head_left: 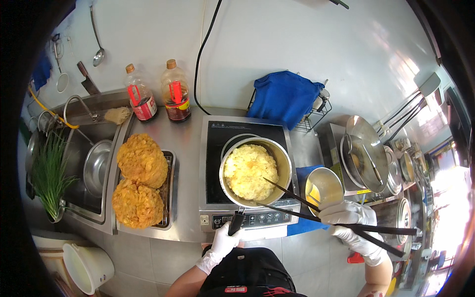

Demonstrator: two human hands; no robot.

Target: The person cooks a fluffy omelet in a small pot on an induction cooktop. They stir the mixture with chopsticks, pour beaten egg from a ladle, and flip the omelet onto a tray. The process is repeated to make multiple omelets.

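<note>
My gloved left hand (223, 241) grips the black handle (236, 222) of a steel saucepan (284, 169). The pan rests on the black glass top of an induction cooker (214, 178). Inside it lies a round, pale yellow, lumpy egg-like cake (250, 172), lightly browned near its middle. Long dark chopsticks (293, 193) are held in my gloved right hand (350, 219). Their tips are apart, one over the cake's right side and the other by the pan's near rim. Just beyond that hand sits a steel bowl (332, 183) with yellow liquid and a utensil in it.
Two golden fried cakes (143, 160) lie on a rack tray (171, 185) to the left. Two sauce bottles (176, 94) stand behind. Further left are a sink (105, 196) and green scallions (50, 174). A blue cloth (284, 94) covers a wire rack; a wok (365, 163) is at right.
</note>
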